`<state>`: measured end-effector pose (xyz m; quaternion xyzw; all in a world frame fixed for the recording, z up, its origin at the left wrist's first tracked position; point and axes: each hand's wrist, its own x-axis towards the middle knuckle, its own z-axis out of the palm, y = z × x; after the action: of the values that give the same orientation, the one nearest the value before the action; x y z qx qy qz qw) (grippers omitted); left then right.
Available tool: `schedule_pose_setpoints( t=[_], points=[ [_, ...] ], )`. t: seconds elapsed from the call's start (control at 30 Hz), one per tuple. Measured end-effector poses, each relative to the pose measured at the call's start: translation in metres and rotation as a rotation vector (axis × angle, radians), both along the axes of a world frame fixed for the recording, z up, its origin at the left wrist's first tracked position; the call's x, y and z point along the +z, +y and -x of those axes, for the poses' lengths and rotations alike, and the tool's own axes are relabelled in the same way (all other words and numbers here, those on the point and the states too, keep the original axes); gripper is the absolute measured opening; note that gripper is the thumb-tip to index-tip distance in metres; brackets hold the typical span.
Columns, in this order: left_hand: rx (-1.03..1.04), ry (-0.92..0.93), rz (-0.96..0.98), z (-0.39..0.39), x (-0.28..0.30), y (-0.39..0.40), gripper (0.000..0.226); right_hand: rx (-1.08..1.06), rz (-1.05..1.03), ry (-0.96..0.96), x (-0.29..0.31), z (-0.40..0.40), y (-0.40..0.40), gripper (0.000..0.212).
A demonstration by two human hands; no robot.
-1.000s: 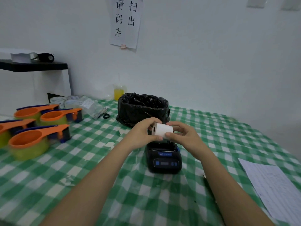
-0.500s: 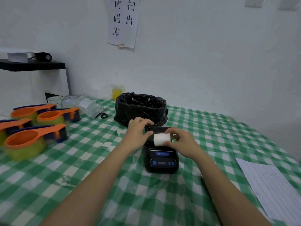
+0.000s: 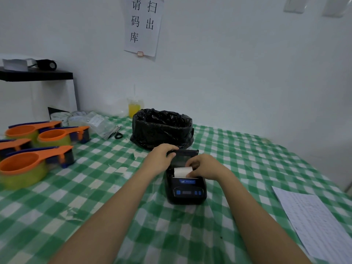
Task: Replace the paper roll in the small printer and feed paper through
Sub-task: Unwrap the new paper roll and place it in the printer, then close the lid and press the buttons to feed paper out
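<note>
A small black printer [image 3: 185, 191] with blue buttons sits on the green checked tablecloth, mid-table. Its lid [image 3: 187, 153] is raised at the far side. A white paper roll [image 3: 182, 172] lies in the open bay. My right hand [image 3: 204, 166] grips the roll's right end with fingers and thumb. My left hand [image 3: 162, 159] rests on the printer's left side, fingers curled over the lid's left edge.
A bin lined with a black bag [image 3: 162, 128] stands just behind the printer. Orange tape dispensers [image 3: 32, 161] crowd the left side. Scissors [image 3: 117, 133] and plastic bags lie behind them, a cup of yellow drink [image 3: 134, 108] stands by the wall, and a printed sheet [image 3: 316, 223] lies at the right.
Both hands have brought the roll down from above the printer into the open bay. My left hand left the roll and went to the lid's edge.
</note>
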<state>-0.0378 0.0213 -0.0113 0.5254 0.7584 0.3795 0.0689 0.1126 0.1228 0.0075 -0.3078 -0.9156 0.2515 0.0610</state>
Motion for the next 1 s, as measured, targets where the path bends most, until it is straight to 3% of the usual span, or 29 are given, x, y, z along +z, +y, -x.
schedule_pose_setpoints(
  t=[0.2,0.33,0.47,1.0],
  points=[
    [0.008,-0.009,-0.025,0.000,-0.004,0.002,0.034,0.017,-0.199,0.000,-0.004,0.003,-0.009,0.031],
    [-0.001,-0.001,-0.027,0.001,-0.004,0.001,0.035,0.089,-0.297,0.055,-0.008,-0.002,-0.014,0.018],
    [-0.009,0.000,-0.023,0.000,-0.006,0.000,0.037,0.115,-0.301,0.077,-0.010,-0.001,-0.014,0.011],
    [-0.038,0.037,-0.007,0.000,-0.007,-0.006,0.038,0.119,-0.336,0.106,-0.006,-0.006,-0.025,0.019]
  ],
)
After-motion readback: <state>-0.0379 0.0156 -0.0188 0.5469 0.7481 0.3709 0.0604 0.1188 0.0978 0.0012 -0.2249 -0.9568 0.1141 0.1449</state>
